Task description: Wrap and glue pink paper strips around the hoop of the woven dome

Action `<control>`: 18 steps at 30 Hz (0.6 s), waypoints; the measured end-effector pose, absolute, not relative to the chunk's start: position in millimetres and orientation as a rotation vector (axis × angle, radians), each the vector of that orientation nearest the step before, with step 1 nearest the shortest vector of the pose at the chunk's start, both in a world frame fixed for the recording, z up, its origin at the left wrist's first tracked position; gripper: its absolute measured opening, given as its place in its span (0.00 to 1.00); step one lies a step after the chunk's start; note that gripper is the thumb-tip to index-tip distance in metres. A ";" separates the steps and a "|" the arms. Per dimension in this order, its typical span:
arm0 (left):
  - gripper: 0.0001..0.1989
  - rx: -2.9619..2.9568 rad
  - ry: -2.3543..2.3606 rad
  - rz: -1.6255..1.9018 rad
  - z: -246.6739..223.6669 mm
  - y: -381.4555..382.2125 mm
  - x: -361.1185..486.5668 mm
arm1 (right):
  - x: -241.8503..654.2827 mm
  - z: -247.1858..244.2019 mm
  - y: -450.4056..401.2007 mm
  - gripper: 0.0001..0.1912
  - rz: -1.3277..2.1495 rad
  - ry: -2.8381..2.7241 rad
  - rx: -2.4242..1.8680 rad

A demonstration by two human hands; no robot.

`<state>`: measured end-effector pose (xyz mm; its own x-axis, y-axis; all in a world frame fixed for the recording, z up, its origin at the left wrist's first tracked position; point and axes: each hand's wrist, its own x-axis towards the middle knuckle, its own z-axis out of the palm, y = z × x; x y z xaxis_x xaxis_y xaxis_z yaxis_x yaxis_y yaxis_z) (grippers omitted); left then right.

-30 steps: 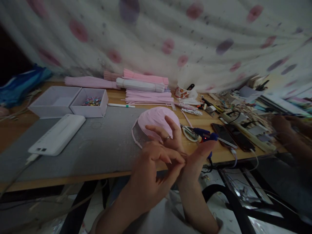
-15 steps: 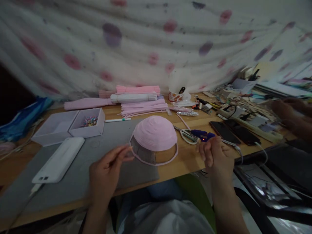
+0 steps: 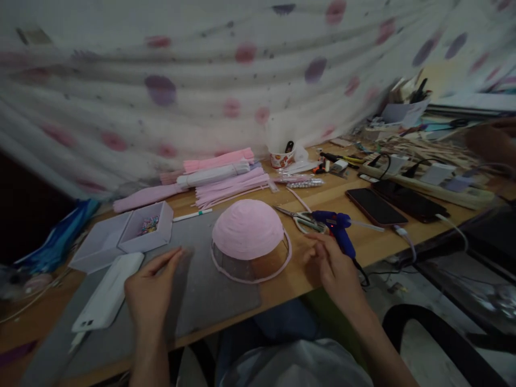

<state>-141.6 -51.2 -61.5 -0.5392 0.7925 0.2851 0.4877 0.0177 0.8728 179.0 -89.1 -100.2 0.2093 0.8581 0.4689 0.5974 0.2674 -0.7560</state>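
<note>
A pale pink dome [image 3: 248,228], covered in wound strips, stands on a wire frame with a pink-wrapped rim [image 3: 258,280], partly over the grey mat [image 3: 217,303]. Left of it, apart from the rim, is my left hand [image 3: 151,285], thumb and forefinger pinched together; anything between them is too small to make out. My right hand [image 3: 332,263] hovers right of the rim with its fingers curled in, their tips slightly blurred. Just beyond that hand lie a blue glue gun [image 3: 336,223] with a clear glue stick and a pair of scissors [image 3: 300,217].
White boxes [image 3: 163,231], one with coloured beads, and a white power bank [image 3: 108,293] sit at left. Bundled pink and white strips [image 3: 231,185] lie at the back. Phones [image 3: 377,207] and a power strip [image 3: 463,191] are at right, near another person's blurred hand [image 3: 489,142].
The view has shifted. My left hand has moved away from the rim to the left. My right hand has come off the glue gun's handle, nearer the dome. The other person's hand has drawn back rightward.
</note>
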 end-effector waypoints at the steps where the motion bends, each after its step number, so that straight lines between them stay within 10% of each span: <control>1: 0.10 1.253 1.920 1.593 -59.8 -50.6 -138.3 | 177.2 -100.2 -90.6 0.14 0.283 -1.466 -1.390; 18: 0.13 0.941 1.152 1.545 -44.2 -75.5 -110.2 | 77.1 -46.0 -84.9 0.18 0.540 -1.689 -0.840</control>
<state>-110.2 -75.5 -44.2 -0.2456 0.9687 0.0364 -0.2412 -0.0974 0.9656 77.1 -84.9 -46.0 -0.1282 0.7634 0.6331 0.2548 0.6423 -0.7228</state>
